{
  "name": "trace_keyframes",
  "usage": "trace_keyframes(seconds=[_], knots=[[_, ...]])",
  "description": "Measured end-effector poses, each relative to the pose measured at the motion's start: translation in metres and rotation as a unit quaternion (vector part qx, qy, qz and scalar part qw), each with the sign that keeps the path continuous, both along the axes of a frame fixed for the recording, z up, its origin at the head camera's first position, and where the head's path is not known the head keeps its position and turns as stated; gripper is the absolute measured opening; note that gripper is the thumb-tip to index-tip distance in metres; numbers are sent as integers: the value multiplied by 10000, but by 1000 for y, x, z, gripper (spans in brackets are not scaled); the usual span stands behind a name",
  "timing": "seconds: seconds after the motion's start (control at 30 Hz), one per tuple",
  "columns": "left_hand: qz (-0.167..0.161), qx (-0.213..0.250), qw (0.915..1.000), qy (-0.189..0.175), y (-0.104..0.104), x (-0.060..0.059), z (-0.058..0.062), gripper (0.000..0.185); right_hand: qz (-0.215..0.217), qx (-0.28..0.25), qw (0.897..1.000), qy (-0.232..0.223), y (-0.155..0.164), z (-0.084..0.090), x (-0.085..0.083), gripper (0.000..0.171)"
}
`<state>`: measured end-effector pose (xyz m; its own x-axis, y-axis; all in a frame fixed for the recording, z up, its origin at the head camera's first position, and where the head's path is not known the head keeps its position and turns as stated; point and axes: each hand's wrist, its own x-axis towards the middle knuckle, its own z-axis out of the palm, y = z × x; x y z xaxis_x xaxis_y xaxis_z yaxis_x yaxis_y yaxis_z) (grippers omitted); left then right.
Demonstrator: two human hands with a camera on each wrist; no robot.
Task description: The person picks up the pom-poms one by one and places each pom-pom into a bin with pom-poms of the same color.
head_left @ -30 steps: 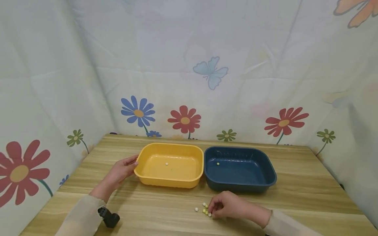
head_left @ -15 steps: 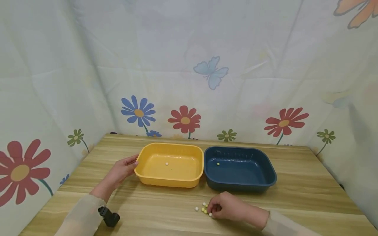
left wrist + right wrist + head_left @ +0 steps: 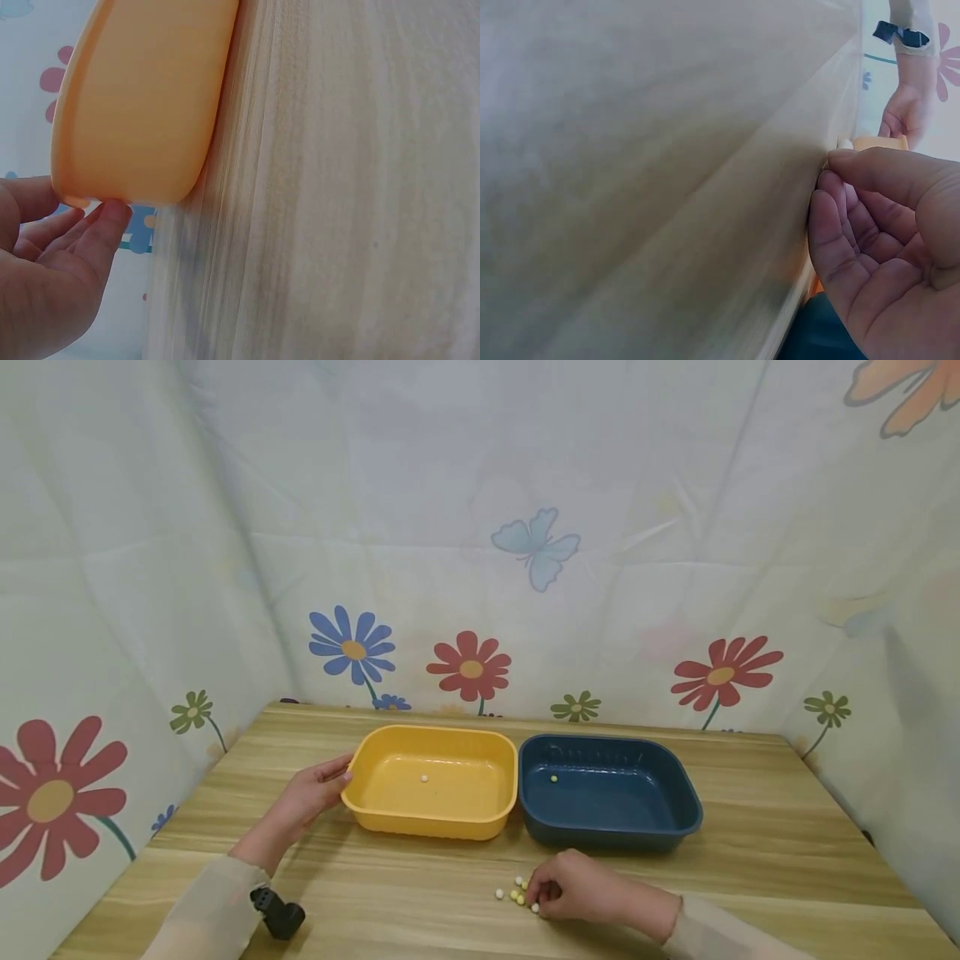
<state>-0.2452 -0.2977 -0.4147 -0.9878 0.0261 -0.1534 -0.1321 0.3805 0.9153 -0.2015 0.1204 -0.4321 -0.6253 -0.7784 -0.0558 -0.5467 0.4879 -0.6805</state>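
Observation:
My right hand (image 3: 573,887) is low over the table, fingers curled, thumb and index fingertips together at a small white bead (image 3: 536,907). In the right wrist view these fingertips (image 3: 838,156) meet at the tabletop, mostly hiding what is between them. Beside them lie several loose beads, yellow (image 3: 513,894) and white (image 3: 499,893). My left hand (image 3: 311,793) rests its fairly straight fingers against the left end of a yellow tray (image 3: 431,827); the left wrist view has the fingertips (image 3: 112,214) at its rim and outer wall. One white bead (image 3: 424,778) lies inside.
A dark blue tray (image 3: 615,839) stands right of the yellow one, close against it, with a yellow-green bead (image 3: 554,778) inside. Both sit on a wood-grain table (image 3: 390,902). A floral cloth (image 3: 420,568) hangs behind and along both sides. A black device (image 3: 279,913) is on my left wrist.
The yellow beads by my right fingertips have shifted slightly left, and the white bead there slightly right. My right hand has barely moved. My left hand and both trays stay put.

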Motion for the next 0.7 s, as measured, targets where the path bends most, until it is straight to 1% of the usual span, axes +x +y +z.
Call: trace_keyframes(seconds=[0.17,0.3,0.47,0.7], knots=[[-21,5,10000,16,-1,0,-1,55,-73,-119,9995,-283,2,1,-2,6],[-46,64,10000,36,0,0,0,55,-83,-316,9984,-462,2,6,-2,4],[-43,54,10000,56,0,1,0,55,-158,-573,9956,-725,2,12,-2,5],[43,-18,10000,-19,1,1,1,56,-217,-716,9923,-988,1,21,-6,10]])
